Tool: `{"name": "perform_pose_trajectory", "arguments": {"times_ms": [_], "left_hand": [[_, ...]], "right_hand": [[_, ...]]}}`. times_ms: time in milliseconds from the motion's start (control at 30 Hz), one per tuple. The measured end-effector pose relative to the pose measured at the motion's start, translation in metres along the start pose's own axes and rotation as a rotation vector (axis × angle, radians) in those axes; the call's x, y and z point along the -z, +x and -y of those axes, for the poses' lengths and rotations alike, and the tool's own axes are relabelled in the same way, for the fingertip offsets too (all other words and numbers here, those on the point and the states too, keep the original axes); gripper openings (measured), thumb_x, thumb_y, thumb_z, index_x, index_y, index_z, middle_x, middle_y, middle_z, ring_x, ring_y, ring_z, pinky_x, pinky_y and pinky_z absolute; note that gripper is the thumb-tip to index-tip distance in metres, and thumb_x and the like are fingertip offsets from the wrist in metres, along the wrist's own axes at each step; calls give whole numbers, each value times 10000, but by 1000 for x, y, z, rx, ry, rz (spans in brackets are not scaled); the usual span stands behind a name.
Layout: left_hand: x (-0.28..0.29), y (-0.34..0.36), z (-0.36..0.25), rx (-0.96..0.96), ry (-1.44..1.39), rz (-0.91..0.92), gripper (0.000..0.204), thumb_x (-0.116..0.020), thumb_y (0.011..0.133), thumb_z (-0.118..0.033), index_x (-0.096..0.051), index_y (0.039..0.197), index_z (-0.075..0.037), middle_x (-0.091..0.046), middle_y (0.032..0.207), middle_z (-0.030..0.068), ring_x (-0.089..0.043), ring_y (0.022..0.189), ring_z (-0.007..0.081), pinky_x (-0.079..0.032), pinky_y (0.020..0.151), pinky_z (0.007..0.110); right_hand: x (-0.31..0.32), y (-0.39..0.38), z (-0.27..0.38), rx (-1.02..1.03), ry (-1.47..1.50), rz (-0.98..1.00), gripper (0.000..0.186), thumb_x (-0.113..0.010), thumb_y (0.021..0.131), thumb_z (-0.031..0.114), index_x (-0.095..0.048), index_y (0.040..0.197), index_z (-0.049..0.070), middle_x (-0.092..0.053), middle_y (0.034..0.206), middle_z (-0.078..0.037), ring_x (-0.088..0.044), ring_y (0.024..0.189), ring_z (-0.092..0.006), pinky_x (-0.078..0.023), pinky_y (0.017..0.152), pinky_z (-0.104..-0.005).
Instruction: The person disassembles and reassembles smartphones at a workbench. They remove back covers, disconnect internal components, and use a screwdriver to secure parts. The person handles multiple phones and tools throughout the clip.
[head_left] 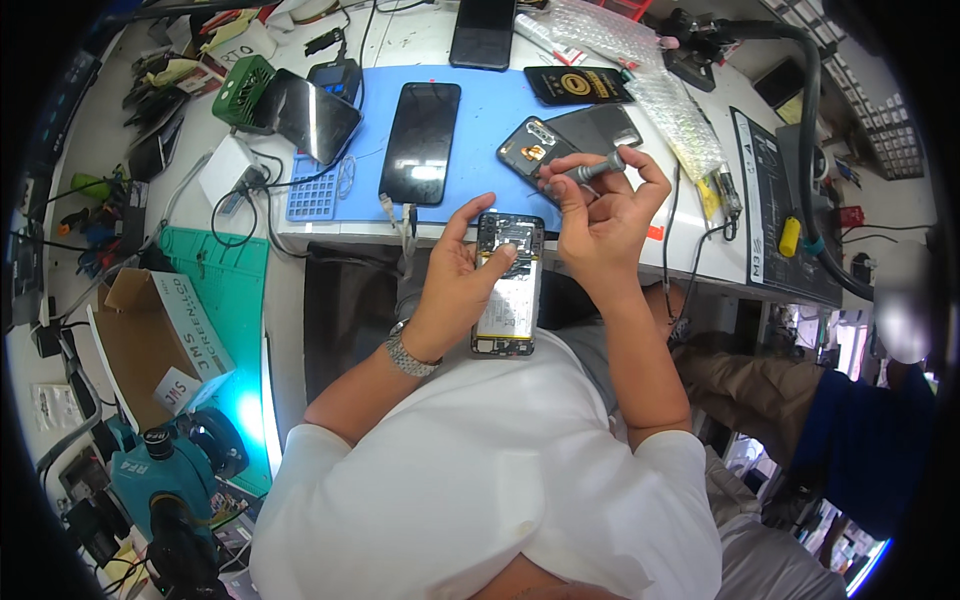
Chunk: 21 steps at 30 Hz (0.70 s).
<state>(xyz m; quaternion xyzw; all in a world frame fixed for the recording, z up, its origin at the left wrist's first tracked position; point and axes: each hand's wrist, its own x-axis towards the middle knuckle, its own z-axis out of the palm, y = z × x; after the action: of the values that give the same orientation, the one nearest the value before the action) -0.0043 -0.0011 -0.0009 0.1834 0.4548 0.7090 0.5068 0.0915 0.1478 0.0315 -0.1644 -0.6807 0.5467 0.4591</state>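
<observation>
The left hand (455, 285) closes around an opened phone (508, 305) at the centre of the frame, its thumb lying across the dark upper part of the phone's inside. The phone sits to the right of that palm, standing nearly upright in the frame, its pale battery (508, 308) showing below the thumb. A metal watch (410, 352) circles the left wrist.

The right hand (610, 225) is up and to the right of the opened phone, just beside its upper right edge. Thumb and fingers pinch a grey tool (592, 170) that slants above the phone, apart from it.

Behind both hands, a blue mat (485, 115) fills the upper middle. On it, a black phone (420, 145) lies above the left hand, and a grey phone (525, 150) lies partly behind the right hand and tool. A dark phone (578, 85) is farther up, with bubble wrap (685, 125) to its right.

At the left are a green mat (215, 260) and an open cardboard box (135, 335); a teal microscope (165, 490) stands at the lower left. Another person's blue garment (880, 440) shows at the lower right.
</observation>
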Motion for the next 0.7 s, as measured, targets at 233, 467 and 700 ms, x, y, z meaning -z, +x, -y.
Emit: {"name": "perform_pose_trajectory", "arguments": {"times_ms": [233, 467, 700], "left_hand": [[-1, 0, -1, -37, -59, 0, 652, -613, 1004, 111, -362, 1592, -18, -680, 1283, 133, -712, 1100, 127, -581, 958, 255], [-2, 2, -2, -47, -52, -4, 657, -609, 1003, 119, -357, 1594, -19, -672, 1313, 151, -718, 1124, 143, -603, 937, 251], [-2, 2, -1, -56, -35, -16, 643, -620, 1014, 96, -358, 1591, -17, -698, 1274, 144, -734, 1082, 144, -608, 922, 258]], "right_hand": [[-25, -27, -2, -71, 81, 169, 580, -600, 965, -170, -256, 1385, 34, -597, 1173, -222, -707, 1065, -229, -634, 891, -303], [-28, -25, -5, -37, 45, 178, 578, -606, 968, -167, -254, 1382, 30, -599, 1165, -221, -709, 1057, -226, -642, 886, -312], [-29, -25, -8, -22, 13, 170, 588, -607, 967, -167, -248, 1377, 52, -647, 1153, -224, -733, 1003, -219, -640, 886, -311]]}}
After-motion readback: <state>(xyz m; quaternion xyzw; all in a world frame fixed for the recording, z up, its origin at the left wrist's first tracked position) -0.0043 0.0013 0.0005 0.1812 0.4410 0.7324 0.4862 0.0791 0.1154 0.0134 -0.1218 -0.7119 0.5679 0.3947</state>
